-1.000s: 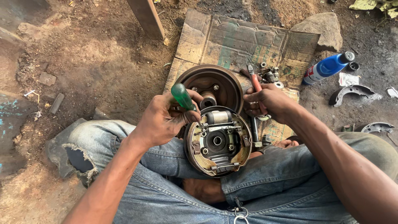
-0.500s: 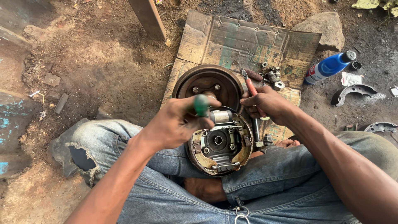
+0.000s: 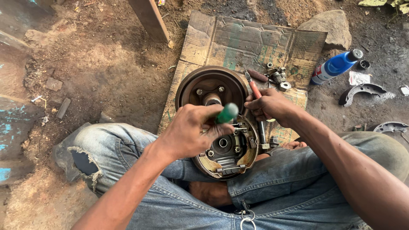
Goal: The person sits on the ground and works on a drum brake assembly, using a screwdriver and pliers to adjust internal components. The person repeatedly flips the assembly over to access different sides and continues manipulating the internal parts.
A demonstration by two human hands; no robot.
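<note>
My left hand (image 3: 194, 130) grips a green-handled screwdriver (image 3: 226, 113), its tip hidden among the parts of a rusty drum brake backing plate (image 3: 226, 149) that rests on my lap. My right hand (image 3: 269, 106) holds a red-handled tool (image 3: 254, 88) at the plate's upper right edge. Springs and a hub opening show on the plate below my left hand. A round brake drum (image 3: 211, 87) lies just beyond it on flattened cardboard (image 3: 238, 42).
Small nuts and sockets (image 3: 279, 76) lie on the cardboard by my right hand. A blue spray can (image 3: 336, 66), a brake shoe (image 3: 362, 91) and a stone (image 3: 328, 25) sit at the right. A wooden post (image 3: 149, 19) stands at the back.
My left hand has slid right over the backing plate with the green screwdriver. My right hand stays at the upper right rim with the red tool.
</note>
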